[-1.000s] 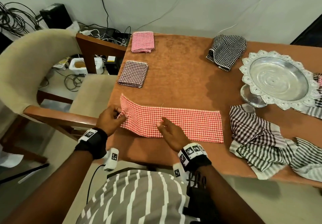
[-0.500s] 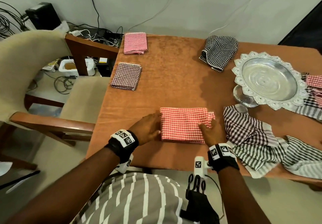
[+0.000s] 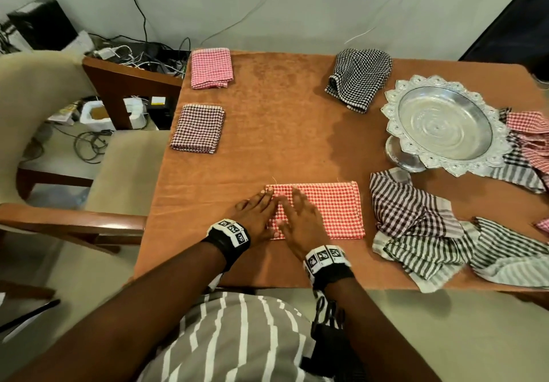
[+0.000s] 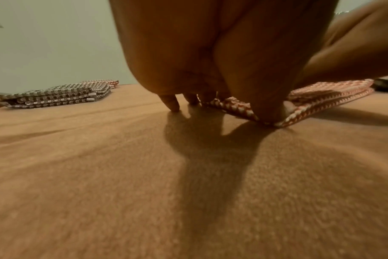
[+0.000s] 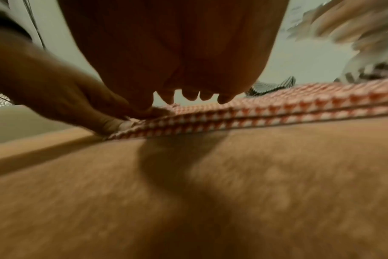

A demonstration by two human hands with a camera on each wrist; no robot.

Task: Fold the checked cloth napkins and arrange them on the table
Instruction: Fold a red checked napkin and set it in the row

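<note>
A red checked napkin [image 3: 335, 209], folded into a rectangle, lies near the front edge of the orange-covered table [image 3: 282, 129]. My left hand [image 3: 257, 212] lies flat with straight fingers along the napkin's left edge. In the left wrist view its thumb [image 4: 270, 112] presses the near corner of the napkin [image 4: 321, 94]. My right hand [image 3: 300, 218], blurred, is spread flat over the left half of the napkin [image 5: 277, 112], right beside the left hand. Neither hand grips the cloth.
A folded pink napkin [image 3: 211, 68] and a folded dark checked napkin [image 3: 197, 128] lie along the table's left edge. A loose black-and-white checked napkin [image 3: 359, 77] lies at the back. A silver pedestal tray [image 3: 445, 123] and crumpled striped cloths [image 3: 416, 224] fill the right side. A chair [image 3: 59, 114] stands left.
The long red strip was folded in half. My right hand has since moved left from the napkin's right end to beside my left hand, and the napkin now lies flat and squared.
</note>
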